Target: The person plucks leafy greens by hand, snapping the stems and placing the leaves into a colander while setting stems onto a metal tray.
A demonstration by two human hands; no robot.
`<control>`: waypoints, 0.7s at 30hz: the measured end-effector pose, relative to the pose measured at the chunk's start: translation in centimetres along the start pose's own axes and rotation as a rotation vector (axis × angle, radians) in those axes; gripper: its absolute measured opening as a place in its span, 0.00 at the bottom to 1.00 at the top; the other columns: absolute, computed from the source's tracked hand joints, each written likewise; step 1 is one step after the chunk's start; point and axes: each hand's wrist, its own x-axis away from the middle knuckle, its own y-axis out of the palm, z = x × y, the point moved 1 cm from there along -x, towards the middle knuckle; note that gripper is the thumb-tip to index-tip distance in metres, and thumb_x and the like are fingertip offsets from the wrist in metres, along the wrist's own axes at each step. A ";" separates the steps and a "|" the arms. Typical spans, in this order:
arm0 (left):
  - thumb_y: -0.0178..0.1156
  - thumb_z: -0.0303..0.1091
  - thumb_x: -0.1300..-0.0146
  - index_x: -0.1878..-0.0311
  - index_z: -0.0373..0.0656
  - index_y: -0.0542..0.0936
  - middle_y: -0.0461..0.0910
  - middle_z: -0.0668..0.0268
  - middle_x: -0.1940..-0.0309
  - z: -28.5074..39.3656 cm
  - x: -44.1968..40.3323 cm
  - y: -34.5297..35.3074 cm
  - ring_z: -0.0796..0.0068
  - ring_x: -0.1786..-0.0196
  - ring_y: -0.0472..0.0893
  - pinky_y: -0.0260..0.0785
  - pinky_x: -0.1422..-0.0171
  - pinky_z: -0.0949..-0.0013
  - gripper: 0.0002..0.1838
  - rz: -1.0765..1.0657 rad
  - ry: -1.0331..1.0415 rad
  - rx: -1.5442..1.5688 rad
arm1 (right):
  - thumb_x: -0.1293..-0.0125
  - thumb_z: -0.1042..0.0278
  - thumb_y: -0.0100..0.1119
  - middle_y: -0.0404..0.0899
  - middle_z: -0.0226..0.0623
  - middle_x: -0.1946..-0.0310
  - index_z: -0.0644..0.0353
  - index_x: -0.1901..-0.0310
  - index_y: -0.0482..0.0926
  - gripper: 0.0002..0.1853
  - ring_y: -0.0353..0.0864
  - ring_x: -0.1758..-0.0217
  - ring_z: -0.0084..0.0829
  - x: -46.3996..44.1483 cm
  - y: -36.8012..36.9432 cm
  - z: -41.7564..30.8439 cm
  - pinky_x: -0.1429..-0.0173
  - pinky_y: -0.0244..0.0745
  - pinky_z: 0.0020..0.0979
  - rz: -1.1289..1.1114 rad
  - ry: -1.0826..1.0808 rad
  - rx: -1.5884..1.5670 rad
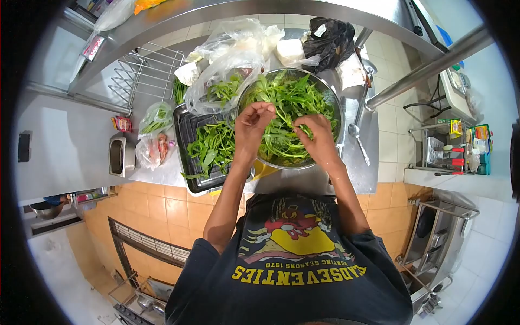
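A round metal mesh colander on the steel counter is heaped with leafy greens. Over its left side, my left hand is closed in a pinch, with a thin green stem at its fingertips. My right hand is over the right side, thumb and fingers pinched on a green stem. Left of the colander, a black tray holds more long-stemmed greens. A clear plastic bag with greens inside lies behind the tray, against the colander.
A black plastic bag and white blocks are at the back. Right of the colander lies a metal spoon. Bagged vegetables, a steel container and a wire rack stand left. A steel shelf crosses overhead.
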 end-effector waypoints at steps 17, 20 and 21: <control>0.62 0.21 0.34 0.56 0.43 0.73 0.80 0.71 0.63 -1.2 0.4 1.2 0.85 0.61 0.76 0.69 0.51 0.77 0.09 -0.072 0.124 0.045 | 0.34 0.70 0.64 0.80 0.31 0.67 0.66 0.59 0.81 0.07 0.75 0.61 0.21 -1.7 1.0 -1.3 0.53 0.70 0.25 0.054 0.253 -0.628; 0.61 0.21 0.34 0.52 0.44 0.71 0.80 0.71 0.63 -1.1 0.5 1.2 0.85 0.59 0.76 0.68 0.49 0.77 0.12 -0.083 0.066 0.106 | 0.32 0.70 0.64 0.79 0.27 0.67 0.66 0.59 0.81 0.07 0.73 0.61 0.18 -1.8 0.9 -1.5 0.54 0.69 0.23 0.013 0.323 -0.700; 0.61 0.21 0.34 0.52 0.44 0.70 0.80 0.71 0.63 -0.8 0.7 1.4 0.85 0.58 0.76 0.68 0.48 0.76 0.13 -0.078 0.024 0.116 | 0.32 0.70 0.63 0.79 0.26 0.66 0.66 0.59 0.81 0.07 0.72 0.61 0.18 -1.8 0.8 -1.5 0.53 0.69 0.23 -0.004 0.355 -0.716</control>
